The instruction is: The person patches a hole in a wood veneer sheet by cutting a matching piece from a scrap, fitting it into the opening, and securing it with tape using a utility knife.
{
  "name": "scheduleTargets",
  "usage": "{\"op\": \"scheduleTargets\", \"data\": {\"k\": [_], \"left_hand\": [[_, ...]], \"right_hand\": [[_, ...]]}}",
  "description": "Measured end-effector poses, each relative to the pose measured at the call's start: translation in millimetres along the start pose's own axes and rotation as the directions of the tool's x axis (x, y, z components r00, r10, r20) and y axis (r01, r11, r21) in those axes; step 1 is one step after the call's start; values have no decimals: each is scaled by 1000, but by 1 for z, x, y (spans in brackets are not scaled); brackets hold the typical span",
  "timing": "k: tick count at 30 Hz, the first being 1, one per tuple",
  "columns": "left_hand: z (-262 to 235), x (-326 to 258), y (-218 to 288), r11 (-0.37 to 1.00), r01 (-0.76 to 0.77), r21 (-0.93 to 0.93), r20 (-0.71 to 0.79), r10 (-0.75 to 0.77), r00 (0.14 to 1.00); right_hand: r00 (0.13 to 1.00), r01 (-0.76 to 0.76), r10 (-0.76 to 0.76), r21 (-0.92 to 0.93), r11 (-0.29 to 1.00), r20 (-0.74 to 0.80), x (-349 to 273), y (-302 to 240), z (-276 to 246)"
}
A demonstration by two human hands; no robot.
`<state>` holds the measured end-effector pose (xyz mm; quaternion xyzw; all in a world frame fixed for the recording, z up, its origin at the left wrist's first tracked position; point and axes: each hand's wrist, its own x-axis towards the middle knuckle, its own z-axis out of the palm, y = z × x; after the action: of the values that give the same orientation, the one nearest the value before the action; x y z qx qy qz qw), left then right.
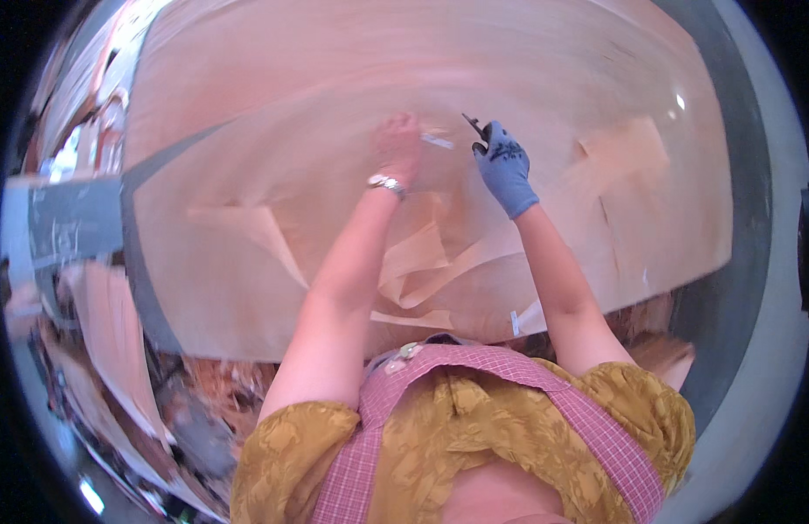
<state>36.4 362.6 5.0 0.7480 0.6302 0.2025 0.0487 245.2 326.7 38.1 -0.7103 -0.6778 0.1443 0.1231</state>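
One pale veneer sheet [352, 96] (thin, wavy-grained), gloved right hand [504, 168] fingers clamped on blade [472, 125].

A wide veneer sheet [247, 105] is lying across the table [736, 288]. Loose veneer strips [422, 262] are lying on it between the forearms, another offcut [627, 153] sitting to the right (more scraps [107, 332] are hanging off the left edge).

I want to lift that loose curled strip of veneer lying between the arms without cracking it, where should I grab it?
Take the curled strip by its raised free edge near the middle, coming from the near side, between the left hand and gloved right hand. That edge seems lifted off the big sheet, so fingers can likely slide under.
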Motion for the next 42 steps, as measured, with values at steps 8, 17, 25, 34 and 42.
{"op": "scheduleTargets", "data": {"k": [8,17,25,34,42], "left_hand": [[-54,-24,-2,955,-101,-279,140,144,980],[-183,-151,-112,911,-292,-293,130,340,931],[-203,-250,-246,989,-114,-93,26,117,993],[-234,-269,-232,706,-692,-150,105,707,699],[-199,-216,-205,589,-802,98,501,667,551]], "right_hand": [[697,-637,495,-131,760,-519,-109,161,-16],[270,-38,798,822,568,-539,-292,123,-172],[-259,296,769,710,639,-585,-598,-5,-152],[352,-866,842,-485,126,-410,-827,-157,176],[234,-965,918,42,261,-320,-816,-362,213]]}}
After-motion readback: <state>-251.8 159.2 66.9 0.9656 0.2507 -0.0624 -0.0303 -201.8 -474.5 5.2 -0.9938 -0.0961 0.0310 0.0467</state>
